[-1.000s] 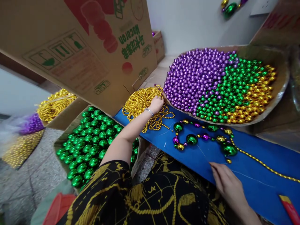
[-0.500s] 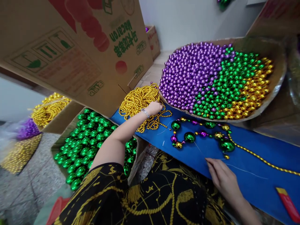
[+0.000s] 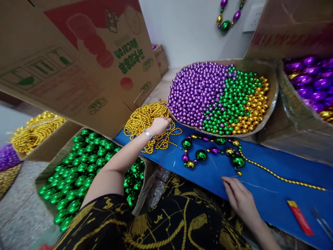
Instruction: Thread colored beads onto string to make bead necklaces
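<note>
My left hand (image 3: pixel 159 125) reaches over the heap of gold bead strands (image 3: pixel 145 118), beside the rim of the bead box. Its fingers are curled closed, and what they hold is hidden. My right hand (image 3: pixel 238 192) pinches the end of a thin clear thread (image 3: pixel 214 163), low over the blue table. That thread runs up towards a bead necklace (image 3: pixel 201 155) of green, purple and gold beads, lying in a loose curve on the table. From its right end a twisted-looking gold bead strand (image 3: pixel 278 176) stretches right.
A box of small purple, green and gold beads (image 3: pixel 270 111) stands behind the necklace. Big green beads (image 3: pixel 78 166) fill a box at left. A tall carton (image 3: pixel 104 93) rises at the back left. A red-and-yellow cutter (image 3: pixel 300 217) and metal tweezers (image 3: pixel 322 222) lie at right.
The view has swung right, so things sit further left; the tweezers and a box of purple beads now show. Both hands stay nearly where they were relative to the table.
</note>
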Motion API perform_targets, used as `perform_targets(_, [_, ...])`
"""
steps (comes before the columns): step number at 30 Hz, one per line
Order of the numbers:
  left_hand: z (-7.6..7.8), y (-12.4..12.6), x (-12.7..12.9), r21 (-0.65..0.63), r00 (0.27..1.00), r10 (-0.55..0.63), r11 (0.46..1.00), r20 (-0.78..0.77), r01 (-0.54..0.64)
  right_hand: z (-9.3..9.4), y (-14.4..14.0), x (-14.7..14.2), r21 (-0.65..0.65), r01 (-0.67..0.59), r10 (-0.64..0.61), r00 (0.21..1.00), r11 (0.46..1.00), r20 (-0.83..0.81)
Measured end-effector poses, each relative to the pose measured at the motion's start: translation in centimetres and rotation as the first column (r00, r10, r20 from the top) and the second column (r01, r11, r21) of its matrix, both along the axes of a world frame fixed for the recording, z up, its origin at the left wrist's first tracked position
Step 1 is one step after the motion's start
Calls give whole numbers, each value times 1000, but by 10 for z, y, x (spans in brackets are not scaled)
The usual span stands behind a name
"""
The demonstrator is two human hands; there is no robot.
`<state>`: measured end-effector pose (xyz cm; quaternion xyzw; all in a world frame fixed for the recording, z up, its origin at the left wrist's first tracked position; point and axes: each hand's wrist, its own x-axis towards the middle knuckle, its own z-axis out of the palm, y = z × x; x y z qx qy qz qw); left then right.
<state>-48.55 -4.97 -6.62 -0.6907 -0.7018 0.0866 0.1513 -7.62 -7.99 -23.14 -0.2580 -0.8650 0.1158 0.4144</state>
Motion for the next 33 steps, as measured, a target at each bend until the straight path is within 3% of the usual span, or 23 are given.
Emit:
perform_targets(3, [36,-9,17,289,985,-94,956,144,49,5,0,-3,-17,1,-1,1000,1000,4])
perform_targets(6, [75,24,38,530,935,-269,841,232,111,8,-1,-8,-3,-3,3,1000,1000,11])
perform_targets(8, [98,64,48,599,904,-334,793,267,115,10,-2,-11,18,-12,12,1000,1000,17])
perform_targets(11, [118,120,55,629,881,-371,769,294,113,12,-4,-9,32,-4,4,1000,999,26])
perform_targets(14, [120,136,60,655,872,-406,743,273,141,17,-3,2,10,43,-43,999,999,27])
perform_targets(16, [110,120,65,687,847,-462,706,265,171,23,-3,12,-25,98,-98,995,995,22])
perform_targets(19, [81,74,74,720,777,-548,669,309,186,37,-3,28,-121,187,-186,982,975,13])
perform_targets(22, [38,25,87,701,724,-567,694,393,162,55,-2,43,-179,255,-260,965,950,-7])
perform_targets(25, [-9,-11,107,656,648,-606,725,460,212,78,0,58,-30,311,-310,950,950,48])
perform_targets(29, [-65,-36,143,504,598,-579,805,555,313,109,-2,74,183,337,-357,930,923,88])
perform_targets(33, [-95,-34,185,348,605,-530,848,595,400,124,-8,81,94,420,-423,906,902,6])
